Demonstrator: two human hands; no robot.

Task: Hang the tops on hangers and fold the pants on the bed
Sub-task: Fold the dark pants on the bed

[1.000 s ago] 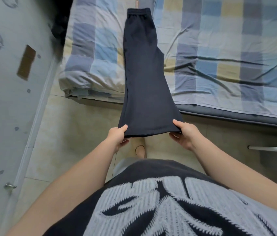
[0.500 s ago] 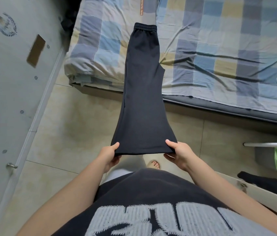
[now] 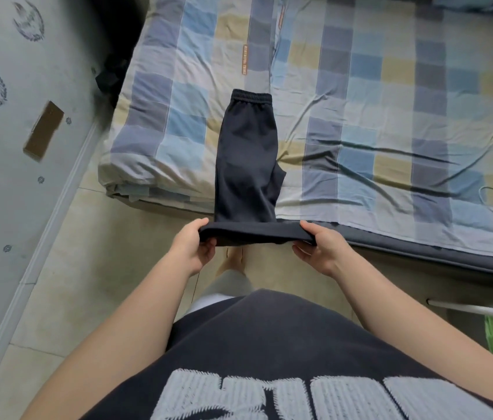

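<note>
Black pants (image 3: 246, 153) lie on blue, yellow and grey checked bedsheet (image 3: 390, 95).

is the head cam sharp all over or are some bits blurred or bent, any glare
Head view: the pants, left hand and right hand are sharp at the centre. The bed goes soft toward the top and right edges. The dark shape by its left corner is smeared. The wide lens slants the wall. Light is soft and even, with no glare.

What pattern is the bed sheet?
The bed sheet is checked in blue, grey, pale yellow and white; head view.
</note>
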